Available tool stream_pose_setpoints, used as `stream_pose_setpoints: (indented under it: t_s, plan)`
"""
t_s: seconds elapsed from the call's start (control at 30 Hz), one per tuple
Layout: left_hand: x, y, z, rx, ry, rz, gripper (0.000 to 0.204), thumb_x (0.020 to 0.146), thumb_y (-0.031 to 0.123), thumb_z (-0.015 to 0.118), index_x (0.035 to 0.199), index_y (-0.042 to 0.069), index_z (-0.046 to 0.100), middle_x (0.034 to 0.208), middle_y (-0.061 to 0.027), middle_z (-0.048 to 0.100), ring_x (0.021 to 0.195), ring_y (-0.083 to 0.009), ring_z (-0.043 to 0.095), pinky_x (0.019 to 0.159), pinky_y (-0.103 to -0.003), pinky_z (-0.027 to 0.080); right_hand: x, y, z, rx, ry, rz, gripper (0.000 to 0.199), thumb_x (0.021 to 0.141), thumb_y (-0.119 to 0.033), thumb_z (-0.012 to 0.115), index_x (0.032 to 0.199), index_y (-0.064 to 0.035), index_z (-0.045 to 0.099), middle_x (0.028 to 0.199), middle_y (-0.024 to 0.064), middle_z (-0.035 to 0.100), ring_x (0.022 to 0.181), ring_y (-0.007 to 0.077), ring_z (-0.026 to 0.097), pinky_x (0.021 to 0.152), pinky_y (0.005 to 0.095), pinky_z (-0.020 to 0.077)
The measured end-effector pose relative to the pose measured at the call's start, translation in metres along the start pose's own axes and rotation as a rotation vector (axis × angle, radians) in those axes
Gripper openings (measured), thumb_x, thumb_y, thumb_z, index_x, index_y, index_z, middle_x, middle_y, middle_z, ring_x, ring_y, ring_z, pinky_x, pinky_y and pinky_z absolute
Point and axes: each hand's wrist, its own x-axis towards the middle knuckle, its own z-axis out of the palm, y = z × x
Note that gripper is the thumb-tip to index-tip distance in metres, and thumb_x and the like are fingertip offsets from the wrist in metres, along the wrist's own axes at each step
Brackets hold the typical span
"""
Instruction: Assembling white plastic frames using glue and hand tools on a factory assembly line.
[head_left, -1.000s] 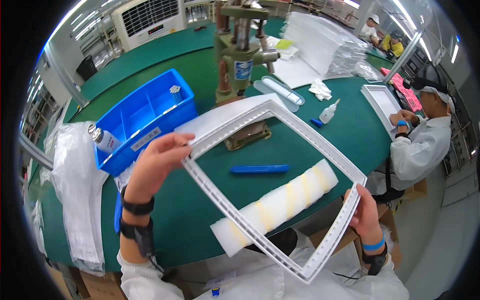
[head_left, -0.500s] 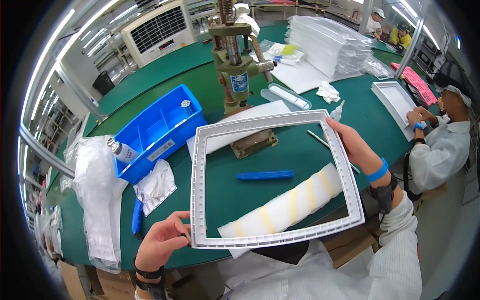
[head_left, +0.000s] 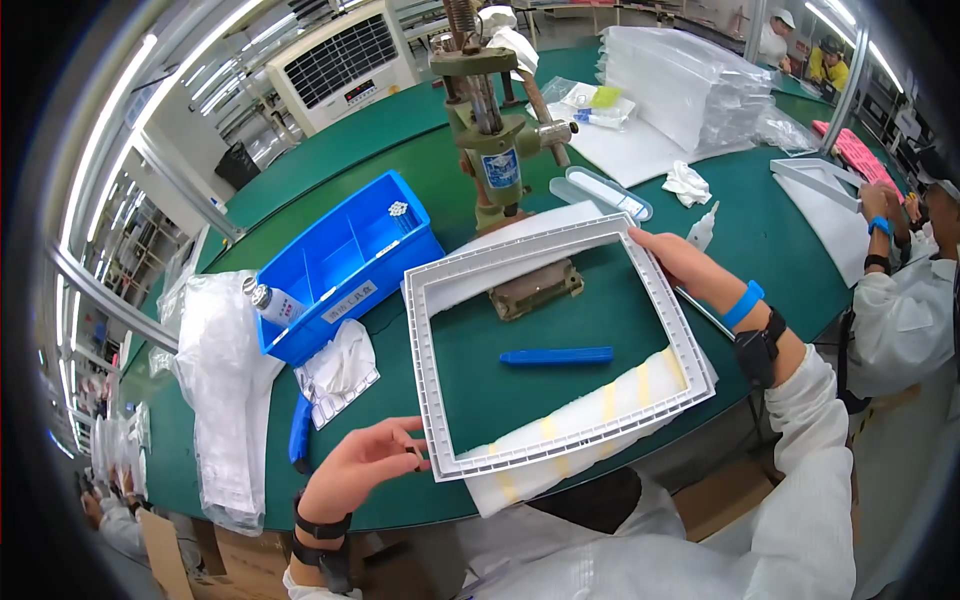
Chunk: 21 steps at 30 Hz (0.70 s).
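frame [head_left: 560,350] flat over table [head_left: 790,250]; left hand [head_left: 365,462] pinches 7 o'clock corner, right hand [head_left: 685,268] grips 2 o'clock corner; long axis 8–2.

A blue bin [head_left: 340,262], a green press [head_left: 497,150] and a blue tool [head_left: 556,355] sit on the green table [head_left: 800,250].

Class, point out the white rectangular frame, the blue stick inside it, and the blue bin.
white rectangular frame [head_left: 425,385], head view, its left side bar.
blue stick [head_left: 556,355], head view, its middle.
blue bin [head_left: 345,300], head view, its front wall.
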Motion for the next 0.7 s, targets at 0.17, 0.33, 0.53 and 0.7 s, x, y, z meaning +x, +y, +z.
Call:
stream_pose_setpoints:
  t_s: [0.17, 0.33, 0.53, 0.7]
  plan:
    - [0.025, 0.029, -0.003, 0.322, 0.236, 0.307, 0.004, 0.09, 0.001, 0.063, 0.093, -0.001, 0.064, 0.128, -0.0143, 0.059, 0.111, -0.0213, 0.062, 0.09, -0.033, 0.05, 0.005, -0.027, -0.012, -0.303, -0.023, 0.048, 0.055, 0.094, -0.063, 0.051, 0.083, -0.0096, 0.061, 0.068, 0.0024, 0.057, 0.05, 0.0091, 0.049, 0.041, 0.025, 0.0355]
    - [0.144, 0.063, 0.021, 0.621, 0.22, 0.462, 0.02, 0.089, 0.011, 0.069, 0.102, -0.004, 0.069, 0.093, -0.0064, 0.071, 0.089, -0.0114, 0.065, 0.082, -0.024, 0.05, 0.01, -0.109, -0.014, -0.205, 0.328, -0.411, 0.05, 0.094, -0.048, 0.053, 0.102, -0.0004, 0.064, 0.088, 0.0102, 0.065, 0.074, 0.0178, 0.06, 0.065, 0.0312, 0.048]
    - [0.25, 0.055, 0.019, 0.535, 0.335, 0.646, 0.024, 0.087, 0.014, 0.073, 0.102, -0.006, 0.072, 0.09, -0.0102, 0.074, 0.081, -0.012, 0.069, 0.073, -0.025, 0.052, 0.071, -0.229, 0.04, -0.143, 0.455, -0.755, 0.047, 0.094, -0.046, 0.054, 0.115, -0.0056, 0.062, 0.102, 0.0064, 0.064, 0.096, 0.0172, 0.058, 0.084, 0.0319, 0.0442]
    - [0.265, 0.05, 0.028, 0.561, 0.335, 0.603, 0.024, 0.085, 0.013, 0.073, 0.101, -0.006, 0.072, 0.087, -0.0106, 0.075, 0.079, -0.0129, 0.069, 0.072, -0.026, 0.052, 0.106, -0.269, 0.066, -0.215, 0.551, -0.767, 0.045, 0.09, -0.039, 0.062, 0.122, -0.0067, 0.059, 0.118, 0.0195, 0.066, 0.113, 0.0318, 0.063, 0.095, 0.0373, 0.0473]
